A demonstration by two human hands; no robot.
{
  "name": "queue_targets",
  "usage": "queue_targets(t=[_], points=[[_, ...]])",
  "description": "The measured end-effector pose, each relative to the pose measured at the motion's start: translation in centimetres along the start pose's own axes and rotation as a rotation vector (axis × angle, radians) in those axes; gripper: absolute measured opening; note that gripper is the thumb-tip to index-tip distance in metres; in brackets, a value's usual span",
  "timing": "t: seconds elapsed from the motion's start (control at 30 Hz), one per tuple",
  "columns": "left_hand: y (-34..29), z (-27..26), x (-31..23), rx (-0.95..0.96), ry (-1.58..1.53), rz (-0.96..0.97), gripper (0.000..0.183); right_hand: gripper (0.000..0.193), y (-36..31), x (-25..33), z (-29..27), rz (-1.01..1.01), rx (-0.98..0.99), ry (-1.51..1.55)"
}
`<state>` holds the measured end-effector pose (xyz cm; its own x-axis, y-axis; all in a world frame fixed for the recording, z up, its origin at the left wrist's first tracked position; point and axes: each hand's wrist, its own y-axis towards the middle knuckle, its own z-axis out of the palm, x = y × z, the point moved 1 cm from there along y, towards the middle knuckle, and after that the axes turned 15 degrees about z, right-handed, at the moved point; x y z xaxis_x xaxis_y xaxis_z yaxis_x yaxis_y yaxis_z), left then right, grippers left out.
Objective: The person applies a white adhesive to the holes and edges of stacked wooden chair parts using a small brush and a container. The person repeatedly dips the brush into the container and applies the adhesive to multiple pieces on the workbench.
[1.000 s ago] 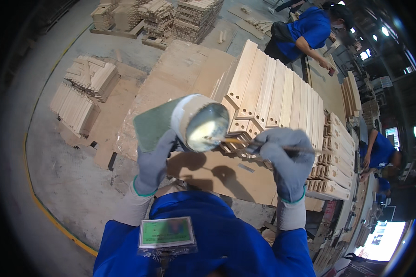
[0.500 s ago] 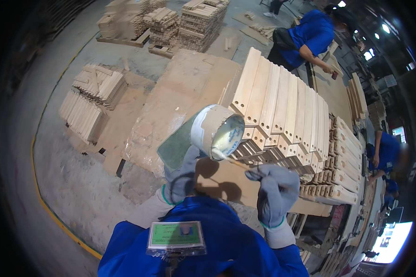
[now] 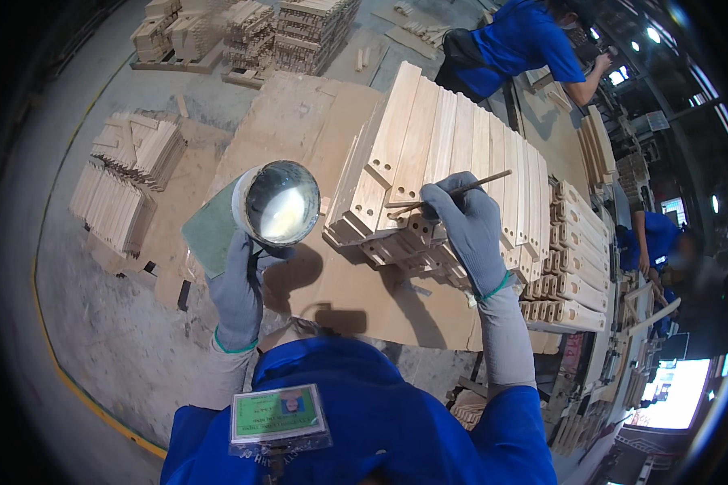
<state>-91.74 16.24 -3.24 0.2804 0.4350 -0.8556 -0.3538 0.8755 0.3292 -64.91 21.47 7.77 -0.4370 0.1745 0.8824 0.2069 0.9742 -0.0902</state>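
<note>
My left hand (image 3: 239,283), in a grey glove, is closed around a round can (image 3: 241,194) of whitish paste and a flat green board (image 3: 206,230). The can's mouth is tilted up toward me. My right hand (image 3: 471,234), also gloved, pinches a thin wooden stick (image 3: 487,179). The stick's lower tip is at the drilled end of the stacked wooden slats (image 3: 445,125); whether it touches them I cannot tell. These pale slats lie side by side in layers, with pairs of round holes near their near ends.
Slotted wooden parts (image 3: 578,267) are stacked at the right. A brown sheet (image 3: 364,303) lies under the slats. More wood piles (image 3: 113,202) stand on the floor at left, and pallets (image 3: 178,65) behind. A co-worker in blue (image 3: 514,44) leans over a bench at the back right.
My right hand has drawn the stick out of the can and carried it up and right to the slats' ends. My left hand has moved the can left, away from the stack.
</note>
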Motion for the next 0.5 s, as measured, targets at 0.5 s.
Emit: queue_targets(t=[0.5], points=[[0.1, 0.5, -0.2, -0.001, -0.083, -0.04, 0.033, 0.032, 1.0, -1.4, -0.5, -0.087, 0.031, -0.165]])
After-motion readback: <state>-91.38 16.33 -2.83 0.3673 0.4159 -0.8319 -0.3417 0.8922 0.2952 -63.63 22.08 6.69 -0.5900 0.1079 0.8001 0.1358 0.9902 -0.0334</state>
